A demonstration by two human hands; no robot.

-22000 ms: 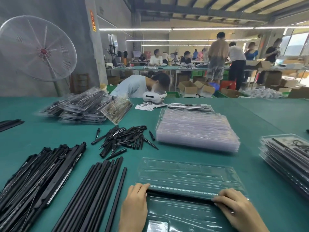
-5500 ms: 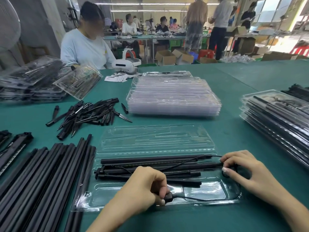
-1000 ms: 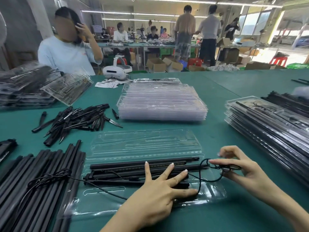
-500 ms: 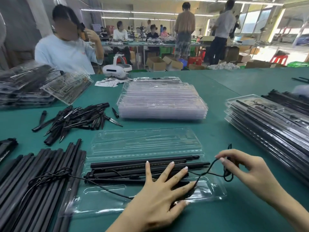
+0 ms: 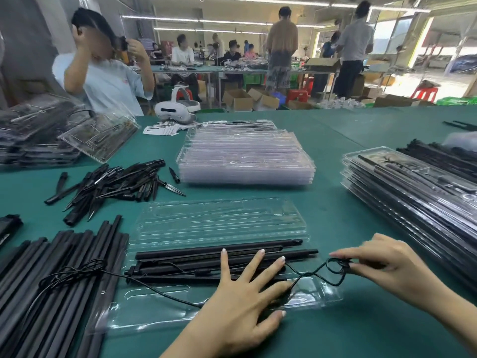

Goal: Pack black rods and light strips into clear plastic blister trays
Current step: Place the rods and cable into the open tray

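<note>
The blister tray (image 5: 317, 297), lower centre on the bench (image 5: 335, 156), holds the black rods (image 5: 206, 254), pressed flat by the spread left hand (image 5: 240, 301). The cable (image 5: 333, 270) is pinched by the right hand (image 5: 387, 264); it is best coiled tight and tucked inside the tray.

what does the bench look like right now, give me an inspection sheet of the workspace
surface: green table, no spills seen.
job's things: open blister tray in front; black rods and a light strip lie in its near half. Loose rods at left, empty trays stacked behind, packed trays stacked at right.
clutter: pile of black spikes; white headset; paper slips.
grippers: left hand lies flat, fingers spread on the rods; right hand pinches the cable loop.
cables: thin black cable runs from the loose rods across the tray to the right hand, not yet tucked in.
surroundings: worker opposite; others at far benches; cardboard boxes.
</note>
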